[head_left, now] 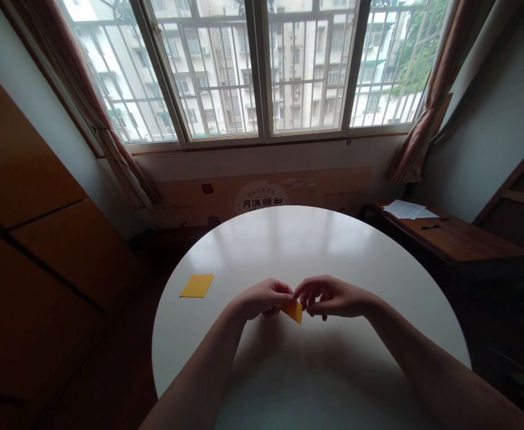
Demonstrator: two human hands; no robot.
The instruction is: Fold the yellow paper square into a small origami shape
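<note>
Over the middle of the round white table (262, 239), my left hand (266, 298) pinches a small piece of folded yellow paper (294, 311) between thumb and fingers. The paper's pointed corner hangs down below my fingers. My right hand (328, 297) comes in from the other side with its fingers curled at the paper's upper and right edge. The index fingertip meets the paper close to my left thumb. Part of the paper is hidden behind my left fingers. A flat square of yellow paper (197, 286) lies apart, toward the table's left edge.
A wooden bench or low table (459, 230) with white sheets of paper (409, 209) stands at the right. Wooden cabinets (42, 257) rise at the left. Behind the table are a printed cardboard panel (333, 186) and barred windows (262, 71) with tied curtains (416, 140).
</note>
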